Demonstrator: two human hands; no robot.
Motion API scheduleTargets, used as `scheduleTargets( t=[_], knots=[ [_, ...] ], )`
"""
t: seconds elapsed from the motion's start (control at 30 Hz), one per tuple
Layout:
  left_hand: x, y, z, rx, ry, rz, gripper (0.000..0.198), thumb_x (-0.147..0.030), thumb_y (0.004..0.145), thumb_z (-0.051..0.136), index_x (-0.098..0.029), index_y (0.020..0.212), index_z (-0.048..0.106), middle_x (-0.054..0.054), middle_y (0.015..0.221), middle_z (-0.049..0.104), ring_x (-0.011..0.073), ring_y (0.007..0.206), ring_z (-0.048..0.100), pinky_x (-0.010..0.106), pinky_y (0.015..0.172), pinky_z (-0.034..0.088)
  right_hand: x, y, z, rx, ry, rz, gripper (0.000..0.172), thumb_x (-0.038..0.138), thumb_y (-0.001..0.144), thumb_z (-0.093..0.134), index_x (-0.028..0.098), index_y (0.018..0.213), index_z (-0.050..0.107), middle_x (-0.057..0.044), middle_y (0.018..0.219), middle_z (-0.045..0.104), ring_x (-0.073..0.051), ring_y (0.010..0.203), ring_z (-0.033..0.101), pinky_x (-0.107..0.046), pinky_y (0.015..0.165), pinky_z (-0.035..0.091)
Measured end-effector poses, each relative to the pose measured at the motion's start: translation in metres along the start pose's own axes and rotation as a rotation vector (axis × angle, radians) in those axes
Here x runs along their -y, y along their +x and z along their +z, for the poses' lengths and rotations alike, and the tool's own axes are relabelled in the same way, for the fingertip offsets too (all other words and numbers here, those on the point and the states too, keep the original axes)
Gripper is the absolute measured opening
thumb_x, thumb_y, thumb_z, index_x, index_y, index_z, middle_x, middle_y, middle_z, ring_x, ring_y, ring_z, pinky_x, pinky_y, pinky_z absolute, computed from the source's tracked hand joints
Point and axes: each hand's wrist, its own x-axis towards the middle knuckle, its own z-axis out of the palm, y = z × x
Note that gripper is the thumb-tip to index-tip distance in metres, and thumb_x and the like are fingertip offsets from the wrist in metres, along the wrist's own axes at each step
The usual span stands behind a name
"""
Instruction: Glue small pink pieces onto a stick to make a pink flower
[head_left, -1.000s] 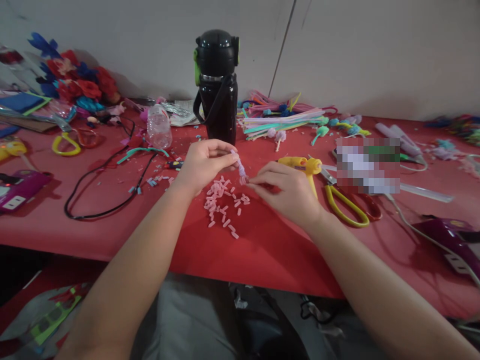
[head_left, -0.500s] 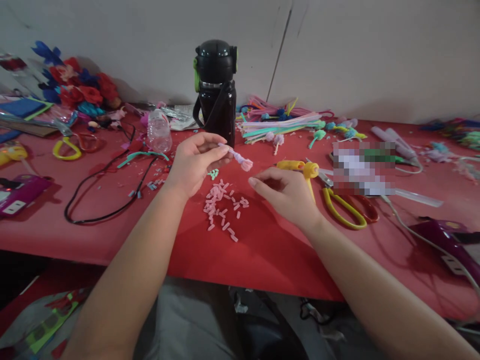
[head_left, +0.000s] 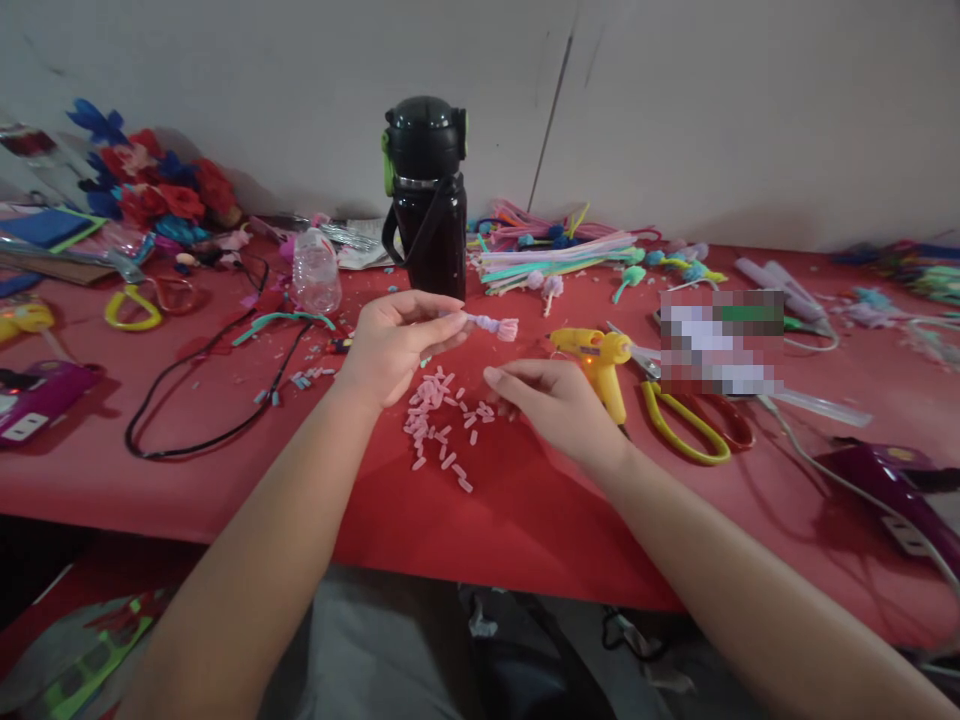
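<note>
My left hand point(head_left: 401, 345) pinches a short twisted pipe-cleaner piece point(head_left: 493, 326) between thumb and fingers. Its lilac stem points right and ends in a pink fuzzy tuft. Under and between my hands lies a loose pile of short pink cut pipe-cleaner bits point(head_left: 431, 395) on the red table. My right hand point(head_left: 559, 405) hovers at the right edge of these bits, thumb stretched out and fingers curved beneath it, partly hidden. Nothing shows in it. Just beyond my right hand stands a yellow glue gun point(head_left: 600, 350), beside scissors with yellow and red handles point(head_left: 686, 430).
A black flask point(head_left: 427, 220) stands at the back, near a clear plastic bottle point(head_left: 316, 272). Bundled pipe cleaners point(head_left: 555, 258) lie behind. A black cord point(head_left: 169, 455) loops at left. Purple devices point(head_left: 892, 490) sit at both sides. Red and blue flowers point(head_left: 161, 185) are far left.
My left hand has lowered slightly, and the tufted piece now points more level to the right. My right hand has moved down and left towards the pink bits, uncovering the glue gun.
</note>
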Motion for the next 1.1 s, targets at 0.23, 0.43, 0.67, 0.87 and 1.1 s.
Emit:
scheduleTargets(
  t=[0.23, 0.43, 0.67, 0.87, 1.1],
  knots=[
    [0.006, -0.005, 0.008, -0.032, 0.269, 0.128, 0.029, -0.034, 0.060, 0.095, -0.017, 0.077, 0.080, 0.004, 0.078, 0.078, 0.0161, 0.072, 0.072, 0.029, 0.072, 0.060, 0.000, -0.005, 0.021, 0.009, 0.420, 0.078, 0.032, 0.050, 0.091, 0.067, 0.019, 0.083, 0.069, -0.002, 0.081, 0.065, -0.013, 0.068, 0.057, -0.028, 0.064, 0.049],
    [0.002, -0.009, 0.012, 0.131, 0.424, 0.126, 0.032, -0.040, 0.064, 0.093, -0.016, 0.078, 0.079, 0.007, 0.078, 0.078, 0.0199, 0.075, 0.073, 0.030, 0.069, 0.059, -0.003, -0.003, 0.019, -0.083, 0.410, -0.034, 0.023, 0.042, 0.096, 0.063, 0.021, 0.089, 0.069, 0.000, 0.080, 0.061, -0.012, 0.066, 0.052, -0.028, 0.063, 0.045],
    [-0.003, -0.010, 0.012, 0.200, 0.481, 0.118, 0.033, -0.045, 0.072, 0.089, -0.015, 0.078, 0.078, 0.006, 0.076, 0.076, 0.0160, 0.072, 0.070, 0.026, 0.067, 0.056, 0.000, -0.005, 0.017, -0.067, 0.293, -0.055, 0.030, 0.043, 0.099, 0.059, 0.021, 0.079, 0.062, 0.001, 0.075, 0.057, -0.012, 0.063, 0.049, -0.028, 0.059, 0.040],
    [0.004, -0.008, 0.010, 0.207, 0.446, 0.101, 0.039, -0.049, 0.070, 0.089, -0.016, 0.083, 0.073, 0.004, 0.079, 0.074, 0.0157, 0.073, 0.069, 0.026, 0.067, 0.056, -0.001, -0.006, 0.018, -0.029, 0.198, -0.093, 0.025, 0.043, 0.101, 0.056, 0.022, 0.092, 0.065, 0.000, 0.077, 0.059, -0.012, 0.063, 0.048, -0.029, 0.059, 0.040],
    [0.004, -0.005, 0.006, 0.197, 0.544, 0.146, 0.036, -0.047, 0.070, 0.089, -0.016, 0.089, 0.082, 0.007, 0.086, 0.078, 0.0198, 0.079, 0.071, 0.030, 0.074, 0.057, -0.003, -0.004, 0.016, 0.018, 0.130, -0.093, 0.026, 0.043, 0.102, 0.054, 0.021, 0.098, 0.067, 0.002, 0.075, 0.057, -0.012, 0.062, 0.049, -0.029, 0.059, 0.041]
  ],
)
